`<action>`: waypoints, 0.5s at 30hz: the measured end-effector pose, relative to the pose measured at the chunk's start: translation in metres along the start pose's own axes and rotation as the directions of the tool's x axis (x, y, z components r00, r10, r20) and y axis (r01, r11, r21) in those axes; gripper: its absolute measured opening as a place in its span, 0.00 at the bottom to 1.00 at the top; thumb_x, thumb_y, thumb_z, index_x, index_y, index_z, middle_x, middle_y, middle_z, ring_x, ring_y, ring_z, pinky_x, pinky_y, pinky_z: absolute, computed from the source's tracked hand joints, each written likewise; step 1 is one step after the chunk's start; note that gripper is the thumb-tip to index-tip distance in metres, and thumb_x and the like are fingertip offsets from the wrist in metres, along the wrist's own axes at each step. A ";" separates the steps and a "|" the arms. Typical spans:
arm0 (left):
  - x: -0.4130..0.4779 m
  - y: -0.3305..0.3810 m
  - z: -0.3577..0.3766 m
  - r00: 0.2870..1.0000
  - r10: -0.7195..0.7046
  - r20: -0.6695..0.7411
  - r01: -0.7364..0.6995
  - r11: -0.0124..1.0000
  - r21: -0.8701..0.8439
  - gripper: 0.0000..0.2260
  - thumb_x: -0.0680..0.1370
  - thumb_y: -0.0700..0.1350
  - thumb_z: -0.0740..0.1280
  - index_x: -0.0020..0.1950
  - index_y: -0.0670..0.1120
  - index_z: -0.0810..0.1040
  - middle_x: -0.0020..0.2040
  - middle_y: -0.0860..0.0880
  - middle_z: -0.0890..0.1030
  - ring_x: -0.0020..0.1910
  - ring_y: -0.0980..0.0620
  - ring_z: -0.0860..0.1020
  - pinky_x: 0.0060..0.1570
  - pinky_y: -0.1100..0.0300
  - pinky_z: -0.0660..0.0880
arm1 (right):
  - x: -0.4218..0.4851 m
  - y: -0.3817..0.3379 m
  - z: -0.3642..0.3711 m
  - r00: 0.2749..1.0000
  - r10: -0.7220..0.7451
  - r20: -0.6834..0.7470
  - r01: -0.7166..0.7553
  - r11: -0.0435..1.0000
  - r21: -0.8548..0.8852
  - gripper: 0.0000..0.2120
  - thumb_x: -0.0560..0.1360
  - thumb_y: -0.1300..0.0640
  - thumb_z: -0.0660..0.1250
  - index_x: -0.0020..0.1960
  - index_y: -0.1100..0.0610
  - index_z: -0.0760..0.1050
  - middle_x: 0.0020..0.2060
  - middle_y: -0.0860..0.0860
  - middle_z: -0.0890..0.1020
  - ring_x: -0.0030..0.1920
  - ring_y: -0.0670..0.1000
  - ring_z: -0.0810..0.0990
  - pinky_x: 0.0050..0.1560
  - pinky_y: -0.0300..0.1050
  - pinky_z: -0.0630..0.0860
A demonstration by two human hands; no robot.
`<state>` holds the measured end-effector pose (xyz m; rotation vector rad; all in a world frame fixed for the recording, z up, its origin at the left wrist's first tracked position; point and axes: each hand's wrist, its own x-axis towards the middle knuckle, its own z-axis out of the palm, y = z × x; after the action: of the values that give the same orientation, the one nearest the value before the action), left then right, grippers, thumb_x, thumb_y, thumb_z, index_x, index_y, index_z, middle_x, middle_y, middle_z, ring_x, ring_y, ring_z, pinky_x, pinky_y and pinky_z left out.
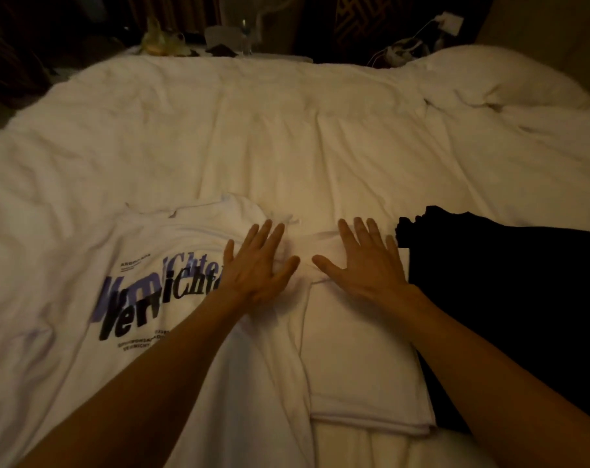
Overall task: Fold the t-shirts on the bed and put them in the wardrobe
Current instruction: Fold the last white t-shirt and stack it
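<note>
A white t-shirt with black and purple lettering lies spread on the bed, its right side folded over into a narrow panel. My left hand lies flat with spread fingers on the shirt near the fold's upper left. My right hand presses flat on the top of the folded panel. Both hands hold nothing. A black garment lies on the bed just right of my right hand.
White rumpled bedding covers the bed, with a pillow at the far right. Beyond the far edge stand a nightstand with glass items and a wall plug with cables. The room is dim.
</note>
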<state>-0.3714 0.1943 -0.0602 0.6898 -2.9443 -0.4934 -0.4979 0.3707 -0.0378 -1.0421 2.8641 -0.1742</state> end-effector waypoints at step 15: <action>-0.180 -0.260 -0.105 0.902 -0.426 -0.072 0.432 0.895 0.110 0.30 0.83 0.60 0.54 0.81 0.48 0.53 0.81 0.46 0.56 0.79 0.46 0.56 0.75 0.41 0.57 | -0.062 -0.285 0.038 0.905 -0.416 0.087 0.402 0.905 0.142 0.45 0.73 0.24 0.48 0.81 0.47 0.42 0.81 0.49 0.44 0.80 0.55 0.40 0.77 0.59 0.42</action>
<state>-0.0859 0.0233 -0.0458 1.3629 -2.7892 -0.3148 -0.2652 0.1910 -0.0336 -1.5599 2.4606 -0.3000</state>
